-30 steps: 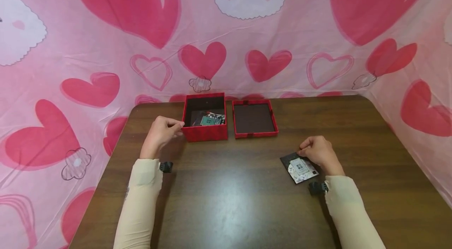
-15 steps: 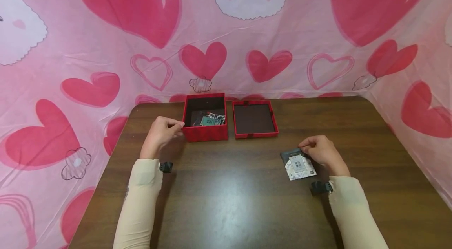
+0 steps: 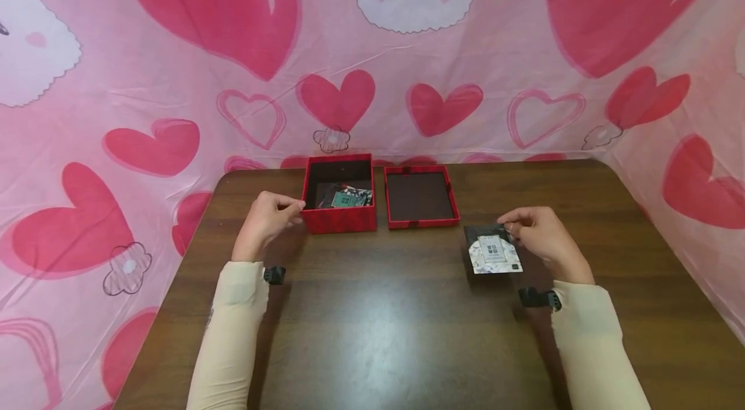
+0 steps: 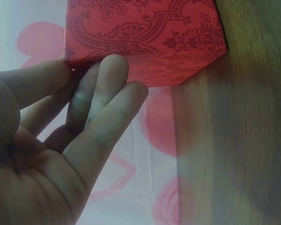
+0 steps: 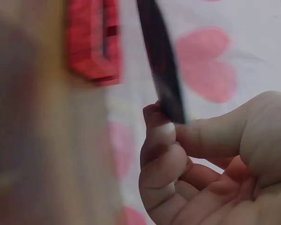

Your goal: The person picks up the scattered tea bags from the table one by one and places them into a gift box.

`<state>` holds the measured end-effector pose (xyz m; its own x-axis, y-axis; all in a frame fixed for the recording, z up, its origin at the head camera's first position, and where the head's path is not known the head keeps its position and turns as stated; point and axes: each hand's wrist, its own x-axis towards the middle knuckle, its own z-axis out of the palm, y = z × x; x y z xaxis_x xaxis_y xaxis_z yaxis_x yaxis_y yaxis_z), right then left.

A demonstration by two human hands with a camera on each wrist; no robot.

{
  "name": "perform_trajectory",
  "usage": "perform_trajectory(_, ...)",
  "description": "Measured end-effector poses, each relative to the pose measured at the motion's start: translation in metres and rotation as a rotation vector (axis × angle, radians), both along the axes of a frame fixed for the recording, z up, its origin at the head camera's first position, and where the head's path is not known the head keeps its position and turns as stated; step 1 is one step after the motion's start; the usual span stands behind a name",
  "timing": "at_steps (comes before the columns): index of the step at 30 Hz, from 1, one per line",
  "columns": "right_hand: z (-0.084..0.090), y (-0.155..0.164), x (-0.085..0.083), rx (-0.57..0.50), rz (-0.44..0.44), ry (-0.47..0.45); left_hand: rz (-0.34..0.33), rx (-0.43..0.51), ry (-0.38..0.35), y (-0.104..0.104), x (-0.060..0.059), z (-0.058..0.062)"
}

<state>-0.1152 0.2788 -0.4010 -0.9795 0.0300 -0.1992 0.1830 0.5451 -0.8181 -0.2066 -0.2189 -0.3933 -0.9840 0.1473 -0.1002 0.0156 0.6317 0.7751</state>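
From the head view, the right hand (image 3: 541, 238) pinches the top edge of a dark sachet (image 3: 493, 249) with a pale printed label, lifted off the wooden table (image 3: 378, 332) and hanging at about four o'clock from the open red box (image 3: 338, 193); the red lid (image 3: 420, 196) lies upturned just beside the box at its three o'clock. The left hand (image 3: 264, 222) sits at the box's nine o'clock, fingertips against its left wall; a few more packets (image 3: 346, 197) lie inside the box (one green-labelled, the rest too small to tell).

From the left wrist view, the left hand (image 4: 61, 140) shows nearly straight fingers (image 4: 103, 89) pressing flat on the patterned side of the red box (image 4: 145, 37), steadying it rather than gripping; the thumb lies near the box's corner.

From the right wrist view (badly blurred), the thumb and curled fingers (image 5: 161, 140) of the right hand (image 5: 210, 173) clamp the sachet (image 5: 161, 61) edge-on, so it reads as a thin dark blade pointing to twelve o'clock; the red lid (image 5: 91, 42) shows at ten o'clock.

The step in hand looks like carrying one sachet between table and box; the next move probably calls for a leftward carry, towards ten o'clock, clearing the lid and the box's near wall, with the pinch kept firm until the sachet is over the opening.
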Motion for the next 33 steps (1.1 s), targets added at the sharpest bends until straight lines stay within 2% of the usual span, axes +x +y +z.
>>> perform_trajectory(4, 0.012, 0.0, 0.001, -0.028, -0.039, 0.005, 0.005, 0.008, -0.007, 0.0, 0.0, -0.001)
perform_trajectory(10, 0.014, -0.002, -0.001, -0.04, -0.061, 0.002, 0.003, 0.011, -0.004, 0.0, -0.001, -0.001)
perform_trajectory(17, 0.021, -0.015, -0.012, -0.051, -0.057, 0.022, 0.002, 0.011, 0.003, 0.001, -0.001, 0.0)
perform_trajectory(22, 0.029, -0.032, -0.027, -0.072, -0.04, 0.035, 0.001, 0.0, 0.011, 0.001, -0.001, 0.001)
perform_trajectory(27, 0.03, -0.054, -0.048, -0.148, -0.033, 0.077, -0.01, -0.013, 0.019, 0.002, -0.002, 0.0)
perform_trajectory(33, 0.034, -0.087, -0.075, -0.187, -0.01, 0.105, 0.01, -0.001, 0.001, 0.002, -0.001, 0.0)
